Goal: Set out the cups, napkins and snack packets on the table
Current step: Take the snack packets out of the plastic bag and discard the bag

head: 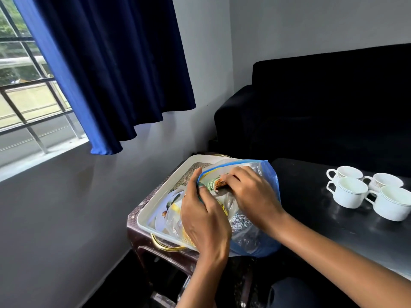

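A clear plastic zip bag with a blue rim lies on a white tray with a gold handle. My left hand grips the near edge of the bag's mouth and holds it apart. My right hand reaches into the mouth, its fingers curled round a green and orange snack packet. More packets show through the plastic. Several white cups stand grouped on the dark table to the right. I see no napkins.
The tray rests on a small dark brown stool left of the table. A dark sofa stands behind the table. A window with blue curtains fills the wall on the left.
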A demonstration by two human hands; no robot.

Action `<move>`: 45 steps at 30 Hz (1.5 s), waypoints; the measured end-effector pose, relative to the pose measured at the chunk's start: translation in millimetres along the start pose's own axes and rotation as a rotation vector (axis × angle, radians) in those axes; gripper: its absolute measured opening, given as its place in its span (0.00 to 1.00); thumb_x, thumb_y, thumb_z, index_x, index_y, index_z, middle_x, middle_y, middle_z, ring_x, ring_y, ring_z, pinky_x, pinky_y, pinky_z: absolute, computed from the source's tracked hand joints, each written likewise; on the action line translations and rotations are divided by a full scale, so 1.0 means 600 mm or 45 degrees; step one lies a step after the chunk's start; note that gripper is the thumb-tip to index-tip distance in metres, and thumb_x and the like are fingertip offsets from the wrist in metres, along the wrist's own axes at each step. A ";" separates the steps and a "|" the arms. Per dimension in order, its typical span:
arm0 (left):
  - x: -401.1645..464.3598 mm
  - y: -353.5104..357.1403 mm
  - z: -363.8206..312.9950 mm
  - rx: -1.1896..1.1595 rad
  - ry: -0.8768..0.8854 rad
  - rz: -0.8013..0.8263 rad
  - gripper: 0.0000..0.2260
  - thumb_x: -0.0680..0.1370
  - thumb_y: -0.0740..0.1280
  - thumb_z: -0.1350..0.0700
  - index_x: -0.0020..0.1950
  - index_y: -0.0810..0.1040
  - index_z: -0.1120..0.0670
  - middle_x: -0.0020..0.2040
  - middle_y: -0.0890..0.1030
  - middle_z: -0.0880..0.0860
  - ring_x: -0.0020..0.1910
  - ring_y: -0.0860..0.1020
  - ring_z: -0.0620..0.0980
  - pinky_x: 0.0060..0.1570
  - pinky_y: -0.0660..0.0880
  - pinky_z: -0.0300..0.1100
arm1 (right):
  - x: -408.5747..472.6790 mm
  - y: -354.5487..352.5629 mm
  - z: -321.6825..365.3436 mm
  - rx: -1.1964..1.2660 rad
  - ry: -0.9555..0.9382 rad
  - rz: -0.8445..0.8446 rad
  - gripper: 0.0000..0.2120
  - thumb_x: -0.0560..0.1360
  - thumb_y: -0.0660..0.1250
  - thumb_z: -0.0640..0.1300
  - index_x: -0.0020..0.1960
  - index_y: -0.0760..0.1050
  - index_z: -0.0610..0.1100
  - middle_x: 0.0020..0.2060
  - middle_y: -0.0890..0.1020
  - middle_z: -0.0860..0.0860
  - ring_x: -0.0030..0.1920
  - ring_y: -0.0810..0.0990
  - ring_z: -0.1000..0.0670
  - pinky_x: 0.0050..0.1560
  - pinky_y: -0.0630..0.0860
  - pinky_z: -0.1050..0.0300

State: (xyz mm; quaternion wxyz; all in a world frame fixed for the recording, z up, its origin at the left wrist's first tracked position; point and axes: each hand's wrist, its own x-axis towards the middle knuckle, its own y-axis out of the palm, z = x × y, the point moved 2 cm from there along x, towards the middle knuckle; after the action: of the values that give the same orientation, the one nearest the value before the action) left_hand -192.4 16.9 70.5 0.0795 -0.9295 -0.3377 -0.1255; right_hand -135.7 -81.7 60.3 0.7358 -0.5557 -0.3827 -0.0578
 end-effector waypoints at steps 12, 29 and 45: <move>0.005 -0.002 0.004 -0.013 -0.023 -0.047 0.17 0.80 0.55 0.59 0.60 0.78 0.43 0.26 0.70 0.46 0.24 0.68 0.42 0.29 0.65 0.34 | -0.129 -0.139 -0.048 0.093 -0.268 -0.366 0.20 0.69 0.61 0.24 0.58 0.78 0.35 0.52 0.81 0.42 0.57 0.79 0.42 0.61 0.75 0.50; -0.006 0.022 0.032 0.710 -0.038 0.607 0.16 0.79 0.56 0.56 0.64 0.74 0.47 0.47 0.83 0.51 0.41 0.79 0.53 0.51 0.75 0.48 | 0.001 -0.106 -0.157 0.198 -0.031 -0.583 0.15 0.70 0.71 0.31 0.56 0.79 0.35 0.48 0.82 0.41 0.50 0.80 0.43 0.55 0.76 0.51; -0.011 0.023 0.041 1.278 0.174 0.836 0.15 0.78 0.55 0.51 0.56 0.78 0.53 0.55 0.81 0.55 0.60 0.72 0.55 0.63 0.61 0.49 | 0.150 0.155 -0.169 -0.253 -0.146 0.362 0.15 0.74 0.64 0.39 0.59 0.76 0.47 0.53 0.77 0.51 0.55 0.75 0.49 0.50 0.73 0.56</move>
State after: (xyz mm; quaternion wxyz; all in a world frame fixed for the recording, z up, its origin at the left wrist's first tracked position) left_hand -183.9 8.2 44.5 0.5645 -0.8239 -0.0453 0.0206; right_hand 25.6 -103.4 35.7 0.6549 -0.6766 -0.3342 0.0410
